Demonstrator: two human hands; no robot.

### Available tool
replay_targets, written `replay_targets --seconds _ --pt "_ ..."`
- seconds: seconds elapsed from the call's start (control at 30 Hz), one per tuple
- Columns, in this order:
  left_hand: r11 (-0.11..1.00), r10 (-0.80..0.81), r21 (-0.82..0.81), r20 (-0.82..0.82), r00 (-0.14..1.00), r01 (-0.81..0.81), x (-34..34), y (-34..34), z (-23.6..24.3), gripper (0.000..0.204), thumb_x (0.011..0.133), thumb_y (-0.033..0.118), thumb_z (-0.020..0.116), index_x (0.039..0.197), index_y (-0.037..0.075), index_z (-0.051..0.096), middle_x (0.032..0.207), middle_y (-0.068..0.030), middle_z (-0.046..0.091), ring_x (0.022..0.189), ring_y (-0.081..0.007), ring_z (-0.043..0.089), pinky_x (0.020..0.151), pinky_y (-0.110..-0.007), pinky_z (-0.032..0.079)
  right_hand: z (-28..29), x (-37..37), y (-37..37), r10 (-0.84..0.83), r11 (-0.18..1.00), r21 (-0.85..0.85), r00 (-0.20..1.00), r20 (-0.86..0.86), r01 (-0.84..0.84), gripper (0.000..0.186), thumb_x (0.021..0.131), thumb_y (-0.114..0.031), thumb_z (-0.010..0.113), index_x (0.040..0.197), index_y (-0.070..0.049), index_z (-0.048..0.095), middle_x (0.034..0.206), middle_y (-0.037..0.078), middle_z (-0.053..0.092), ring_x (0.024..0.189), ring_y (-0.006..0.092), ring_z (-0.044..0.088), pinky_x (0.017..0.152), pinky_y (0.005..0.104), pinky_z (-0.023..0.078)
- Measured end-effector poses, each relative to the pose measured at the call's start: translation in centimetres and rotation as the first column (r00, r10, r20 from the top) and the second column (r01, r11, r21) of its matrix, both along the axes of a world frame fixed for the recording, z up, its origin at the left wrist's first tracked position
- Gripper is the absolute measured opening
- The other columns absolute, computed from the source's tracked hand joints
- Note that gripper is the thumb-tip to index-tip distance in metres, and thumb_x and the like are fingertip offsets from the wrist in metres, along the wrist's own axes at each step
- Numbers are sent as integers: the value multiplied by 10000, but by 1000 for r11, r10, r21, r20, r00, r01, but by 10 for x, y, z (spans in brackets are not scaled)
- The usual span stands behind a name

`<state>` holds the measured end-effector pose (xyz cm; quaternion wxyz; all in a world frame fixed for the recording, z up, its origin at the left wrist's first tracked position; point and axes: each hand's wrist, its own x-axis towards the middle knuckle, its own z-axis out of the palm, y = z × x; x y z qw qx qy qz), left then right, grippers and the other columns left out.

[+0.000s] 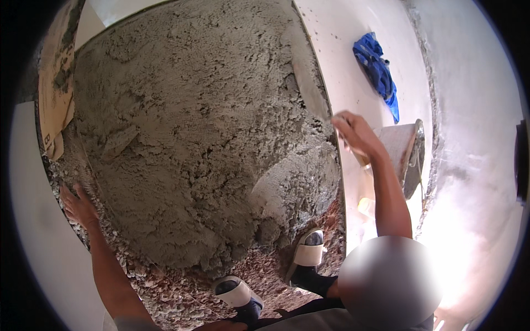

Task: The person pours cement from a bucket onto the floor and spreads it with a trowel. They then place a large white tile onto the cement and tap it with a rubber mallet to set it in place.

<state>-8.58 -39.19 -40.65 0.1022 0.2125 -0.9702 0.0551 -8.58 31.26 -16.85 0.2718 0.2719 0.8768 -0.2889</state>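
Wet grey mortar (pixel 182 110) spreads before me, rough in most places and smoother along its right border and at a patch on the near right. My right hand (pixel 356 132) is over that right border, its fingers curled around what looks like the handle of a trowel. The grip is mostly hidden. A pale, flat strip like the trowel's blade (pixel 312 88) runs away from the fingers along the border. Off to the left, my left hand (pixel 81 207) holds nothing; its fingers are spread above the gravel (pixel 124 243) beside the mortar.
A bucket (pixel 395 140) lies on its side right of my right hand. Beyond it is a crumpled blue cloth or bag (pixel 378 71). Stained cardboard (pixel 55 94) stands at the far left. My sandalled feet (pixel 307 251) are on reddish rubble at the mortar's near edge. White walls flank both sides.
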Motion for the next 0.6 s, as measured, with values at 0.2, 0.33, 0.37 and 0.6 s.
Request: replay_targets --seconds 0.2,0.33,0.37,0.6 --pt "988 -151 28 79 985 149 -8 -7 25 623 976 515 343 1446 105 326 1472 -143 347 1376 -329 281 1107 -530 185 31 11 -28 30 995 97 995 -94 -21 443 919 -396 484 1049 16 581 743 138 606 662 238 603 672 370 487" --pt "985 -9 164 329 944 -48 14 13 87 622 984 506 324 1451 97 312 1486 -149 322 1393 -333 247 1125 -502 166 14 -28 -116 348 933 179 906 -239 -311 411 947 -345 411 1172 -10 493 1023 263 620 967 357 616 865 443 463" --pt "979 -6 198 272 962 -49 21 23 97 624 984 507 322 1453 96 307 1492 -145 314 1397 -326 238 1132 -495 151 4 -38 -148 439 897 215 842 -315 -387 392 955 -324 390 1196 -27 478 1069 271 602 1017 359 599 874 454 464" --pt "924 3 382 73 997 -31 128 58 106 639 982 495 342 1450 62 294 1503 -138 290 1422 -281 189 1154 -470 57 -15 -48 -221 506 825 340 858 -87 -452 278 936 -244 395 1081 -56 538 963 226 652 919 390 640 787 505 507"
